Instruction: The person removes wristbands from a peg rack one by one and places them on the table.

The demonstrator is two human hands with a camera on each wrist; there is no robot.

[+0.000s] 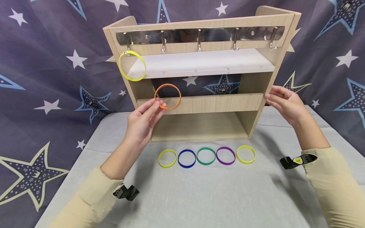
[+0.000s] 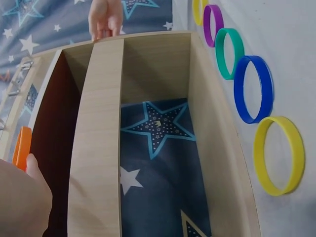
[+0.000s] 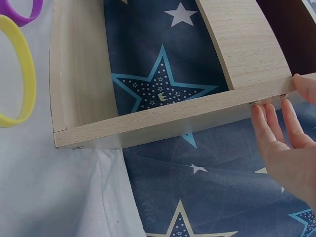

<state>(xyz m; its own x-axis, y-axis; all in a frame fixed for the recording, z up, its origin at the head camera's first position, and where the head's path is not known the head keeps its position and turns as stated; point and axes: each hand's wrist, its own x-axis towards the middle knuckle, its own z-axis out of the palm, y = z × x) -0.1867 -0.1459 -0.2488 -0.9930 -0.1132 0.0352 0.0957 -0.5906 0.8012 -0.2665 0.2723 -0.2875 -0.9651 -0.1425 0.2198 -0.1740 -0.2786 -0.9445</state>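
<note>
My left hand (image 1: 142, 120) pinches an orange wristband (image 1: 168, 84) between thumb and fingers, in front of the left part of a wooden shelf unit (image 1: 211, 104). The wristband stands upright, its hoop above the fingertips; the left wrist view shows only part of this orange band (image 2: 21, 148). At the unit's right side panel, my right hand (image 1: 288, 103) grips the edge, thumb at the front and fingers against the outer face (image 3: 286, 143). A yellow wristband (image 1: 120, 65) hangs from the leftmost metal hook (image 1: 126, 41).
Before the unit, a row of wristbands lies on the pale cloth (image 1: 211, 196): yellow (image 1: 167, 166), blue (image 1: 186, 166), teal (image 1: 206, 163), purple (image 1: 226, 163) and yellow (image 1: 246, 162). Several hooks line the metal strip (image 1: 218, 35). A starry dark curtain (image 1: 57, 95) hangs behind.
</note>
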